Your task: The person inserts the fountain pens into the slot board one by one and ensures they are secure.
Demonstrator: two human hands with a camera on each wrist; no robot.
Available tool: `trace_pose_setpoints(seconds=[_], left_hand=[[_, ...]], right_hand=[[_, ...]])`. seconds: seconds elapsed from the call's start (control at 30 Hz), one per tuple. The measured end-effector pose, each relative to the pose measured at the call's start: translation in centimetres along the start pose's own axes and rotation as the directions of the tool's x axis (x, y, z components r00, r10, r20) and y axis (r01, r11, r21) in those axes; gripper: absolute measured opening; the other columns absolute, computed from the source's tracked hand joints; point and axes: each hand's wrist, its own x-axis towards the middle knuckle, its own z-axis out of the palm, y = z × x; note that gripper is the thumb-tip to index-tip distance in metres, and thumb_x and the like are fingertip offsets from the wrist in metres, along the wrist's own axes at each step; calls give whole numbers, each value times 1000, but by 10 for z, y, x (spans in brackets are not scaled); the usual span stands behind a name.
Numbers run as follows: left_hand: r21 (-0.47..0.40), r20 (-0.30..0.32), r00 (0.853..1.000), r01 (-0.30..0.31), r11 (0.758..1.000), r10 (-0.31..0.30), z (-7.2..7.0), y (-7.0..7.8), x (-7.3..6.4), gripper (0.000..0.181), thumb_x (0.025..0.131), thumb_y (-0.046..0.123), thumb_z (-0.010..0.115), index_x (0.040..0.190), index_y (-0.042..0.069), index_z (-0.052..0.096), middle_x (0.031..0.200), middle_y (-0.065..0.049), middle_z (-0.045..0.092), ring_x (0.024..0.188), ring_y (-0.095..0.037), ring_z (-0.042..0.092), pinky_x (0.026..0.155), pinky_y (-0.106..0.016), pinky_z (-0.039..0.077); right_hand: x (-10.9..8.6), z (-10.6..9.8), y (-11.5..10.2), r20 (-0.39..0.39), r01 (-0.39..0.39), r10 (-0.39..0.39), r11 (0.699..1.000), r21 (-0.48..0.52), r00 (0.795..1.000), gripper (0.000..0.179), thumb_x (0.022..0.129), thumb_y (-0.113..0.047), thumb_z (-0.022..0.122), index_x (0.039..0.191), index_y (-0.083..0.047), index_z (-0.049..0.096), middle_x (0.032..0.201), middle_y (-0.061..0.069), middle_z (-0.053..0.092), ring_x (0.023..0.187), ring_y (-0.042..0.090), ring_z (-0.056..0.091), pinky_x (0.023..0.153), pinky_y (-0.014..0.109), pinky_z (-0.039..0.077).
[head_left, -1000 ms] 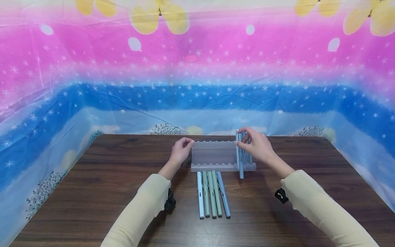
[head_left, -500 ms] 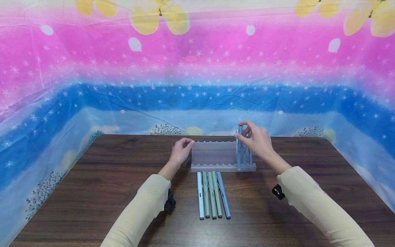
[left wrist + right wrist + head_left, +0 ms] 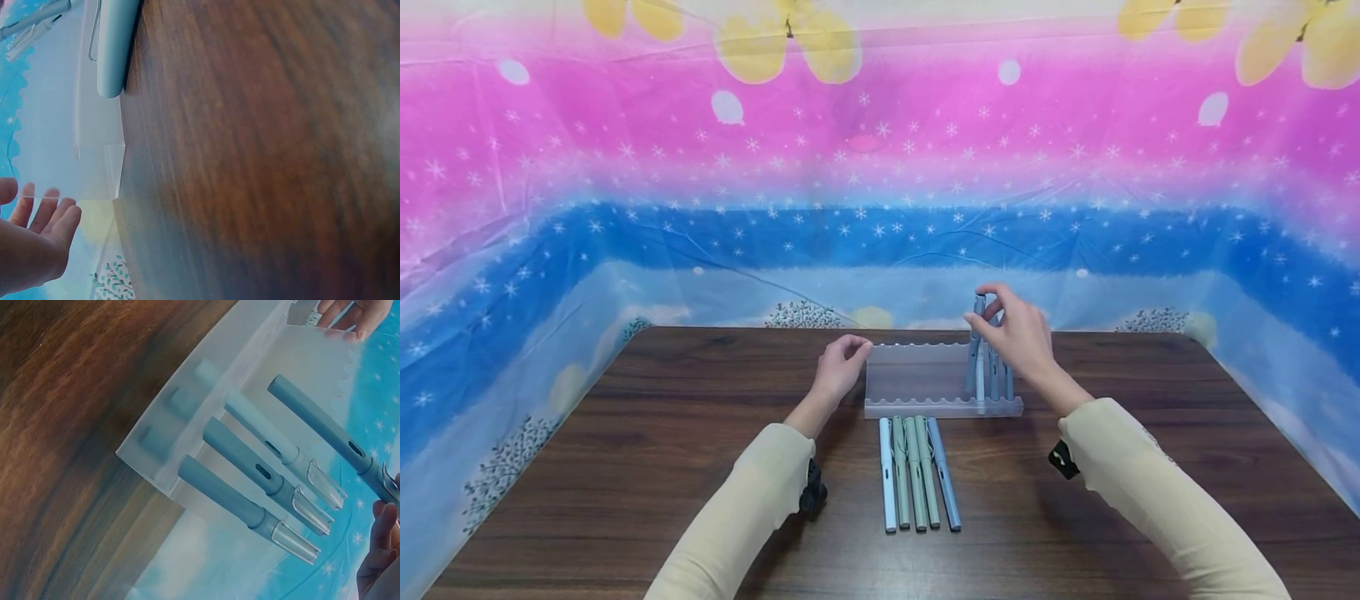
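A frosted clear pen stand point(image 3: 917, 372) with scalloped edges stands on the table. My left hand point(image 3: 841, 365) pinches its upper left edge, the fingers showing behind the panel in the left wrist view. With thumb and fingers, my right hand point(image 3: 1024, 337) holds a dark blue-grey fountain pen point(image 3: 319, 422) near its cap, cap end up. This pen slants just left of the stood pens; whether its lower end touches the stand I cannot tell. Upright in the right slots are a pale blue pen point(image 3: 265, 428) and two blue-grey pens, one in the middle point(image 3: 240, 456) and one outermost point(image 3: 219, 489).
In front of the stand several pens lie side by side on the wooden table point(image 3: 700, 467): a pale blue pen point(image 3: 887, 475), green pens point(image 3: 917, 475) and a blue pen point(image 3: 944, 475). A printed cloth point(image 3: 880, 225) hangs behind the table.
The right hand has lifted the dark pen from in front of the stand's ledge and shifted it left, past the pale blue pen. The left hand and stand have stayed still.
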Motion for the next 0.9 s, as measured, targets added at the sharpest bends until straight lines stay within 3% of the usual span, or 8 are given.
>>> trace_pose_setpoints(seconds=[0.3,0.9], left_hand=[[1,2,1000,6,1000,-6,1,0,1,25,93,23,53,106,3,61,107,-12,59,101,-26,52,88,-39,41],[12,-14,1000,-15,1000,15,1,0,0,23,92,20,54,104,2,61,101,-12,60,95,-26,53,84,-38,42]], right_hand=[[-7,10,2,36,-6,5,1000,5,999,34,83,-26,68,112,-12,56,74,1,62,45,11,45,35,29,30],[-15,16,4,157,-40,42,999,-21,987,34,87,-27,63,116,-14,54,78,-1,62,45,12,42,36,27,27]])
